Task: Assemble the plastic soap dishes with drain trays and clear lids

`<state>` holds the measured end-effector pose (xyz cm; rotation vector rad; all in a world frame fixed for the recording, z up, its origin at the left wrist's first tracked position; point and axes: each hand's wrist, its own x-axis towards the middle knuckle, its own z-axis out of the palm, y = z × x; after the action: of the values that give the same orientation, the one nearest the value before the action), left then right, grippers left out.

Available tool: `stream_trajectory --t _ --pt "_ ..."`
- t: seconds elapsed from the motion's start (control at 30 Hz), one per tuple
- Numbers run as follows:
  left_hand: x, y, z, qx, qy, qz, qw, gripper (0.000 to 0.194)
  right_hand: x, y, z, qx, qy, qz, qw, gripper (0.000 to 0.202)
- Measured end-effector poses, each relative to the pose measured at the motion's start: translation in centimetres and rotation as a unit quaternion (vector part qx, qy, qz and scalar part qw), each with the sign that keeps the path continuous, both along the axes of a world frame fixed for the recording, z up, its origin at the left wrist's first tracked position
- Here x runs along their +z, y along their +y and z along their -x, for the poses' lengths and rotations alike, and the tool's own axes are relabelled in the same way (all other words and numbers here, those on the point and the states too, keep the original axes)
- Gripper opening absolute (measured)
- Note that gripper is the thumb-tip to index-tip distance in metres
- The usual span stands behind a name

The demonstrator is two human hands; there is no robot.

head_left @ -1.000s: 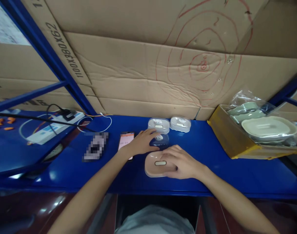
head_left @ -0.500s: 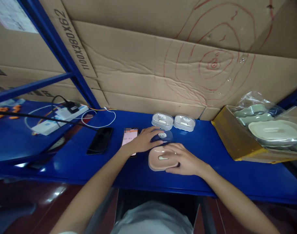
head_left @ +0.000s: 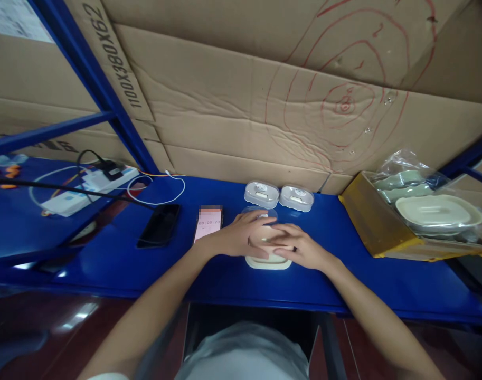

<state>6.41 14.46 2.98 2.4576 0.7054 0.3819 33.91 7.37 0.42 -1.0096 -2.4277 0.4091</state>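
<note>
Between my hands is a pinkish-beige oval tray (head_left: 267, 232), largely hidden by my fingers. My left hand (head_left: 241, 235) curves round its left side, thumb in front. At its right side my right hand (head_left: 306, 248) grips with bent fingers and thumb. Just below sits a cream oval base (head_left: 269, 263) with a raised rim; whether the tray touches it I cannot tell. Behind my left fingers lies a clear plastic lid (head_left: 248, 211), partly covered. Farther back stand two oval boxes under clear lids, a left one (head_left: 261, 194) and a right one (head_left: 296, 198).
A phone showing a timer (head_left: 209, 221) and a dark phone (head_left: 159, 227) lie to the left on the blue table (head_left: 225, 287). A power strip (head_left: 92, 190) with cables sits farther left. To the right is a cardboard box (head_left: 377, 221) holding bagged trays (head_left: 438, 211).
My left hand has come from the clear lid to the pinkish-beige tray. The tray has shifted back from the front, and the cream base now shows below it.
</note>
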Motion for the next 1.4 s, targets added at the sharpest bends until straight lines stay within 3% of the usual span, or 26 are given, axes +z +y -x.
stream_trajectory --t 0.07,0.23,0.43,0.57,0.73,0.8,1.03,1.17,1.4 --pt "-0.5 -0.3 -0.2 0.011 0.005 -0.037 0.999 0.112 -0.3 0.3 -0.3 -0.012 0.001 -0.011 1.000 0.034" --pt "-1.3 -1.9 -0.5 0.014 0.023 -0.131 0.991 0.124 -0.5 0.8 -0.5 -0.024 0.014 -0.037 0.999 0.033" --pt "-1.1 -5.5 0.6 0.019 0.047 -0.107 0.993 0.128 -0.6 0.8 -0.2 -0.021 0.008 -0.042 0.999 0.035" --pt "-1.4 -7.4 1.4 -0.001 0.044 -0.083 0.996 0.109 -1.1 0.6 0.6 -0.016 -0.004 -0.033 0.999 0.038" --pt "-2.0 -9.1 1.8 -0.002 0.041 -0.099 0.994 0.052 -0.9 0.3 1.2 -0.036 -0.024 -0.035 0.998 0.048" --pt "-2.3 -9.7 2.1 0.010 0.039 -0.112 0.993 0.040 -0.4 0.1 1.0 -0.045 -0.026 -0.035 0.998 0.050" --pt "-3.5 -11.1 3.7 0.035 0.061 -0.154 0.986 0.043 0.0 0.3 -0.3 -0.075 -0.047 -0.010 0.996 0.074" --pt "-3.8 -10.9 4.1 0.046 0.068 -0.165 0.983 0.053 -0.5 0.3 -0.1 -0.069 -0.032 0.004 0.997 0.069" --pt "-4.1 -10.1 3.6 0.103 0.038 -0.225 0.968 0.026 -0.5 0.2 0.0 -0.123 0.068 0.032 0.990 0.056"
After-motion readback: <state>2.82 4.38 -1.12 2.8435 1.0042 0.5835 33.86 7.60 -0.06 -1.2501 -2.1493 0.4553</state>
